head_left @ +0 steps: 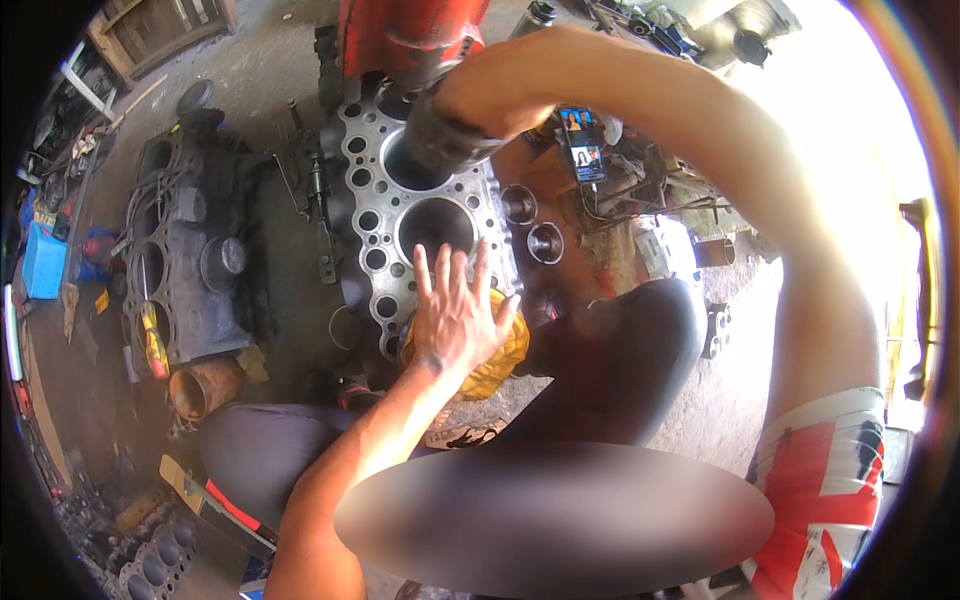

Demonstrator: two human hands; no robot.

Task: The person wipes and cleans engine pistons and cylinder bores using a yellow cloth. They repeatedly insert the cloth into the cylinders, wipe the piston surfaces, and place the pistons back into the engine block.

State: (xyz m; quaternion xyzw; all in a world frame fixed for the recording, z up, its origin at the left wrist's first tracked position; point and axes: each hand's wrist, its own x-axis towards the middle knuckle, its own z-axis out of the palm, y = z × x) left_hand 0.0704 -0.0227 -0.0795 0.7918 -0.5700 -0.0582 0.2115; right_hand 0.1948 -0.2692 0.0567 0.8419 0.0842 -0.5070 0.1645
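Your left hand (455,310) lies flat with fingers spread wide, pressing a yellow rag (490,365) against the near end of the engine block (385,210) — it holds nothing else. Your right hand (470,100) is curled tight around a dark cylindrical tool (440,135) set over the far bore of the block, just below the red machine part (410,35) that rises behind it.

From here, I judge the main risk is to your left fingertips: they reach the rim of the open bore (435,228) nearest you, and if the tool kicks sideways or the block shifts under your push, they could be caught. The rag could also slip on the machined deck, taking your bracing hand with it.

Around the block, two loose cylinder sleeves (532,225) stand just to its right, close enough to be knocked by your right forearm. A phone (583,145) leans beyond them. To the block's left, a second dark engine block (185,255) sits on the floor, with a rusty pot (200,388) near its close end — both well apart from your hands.
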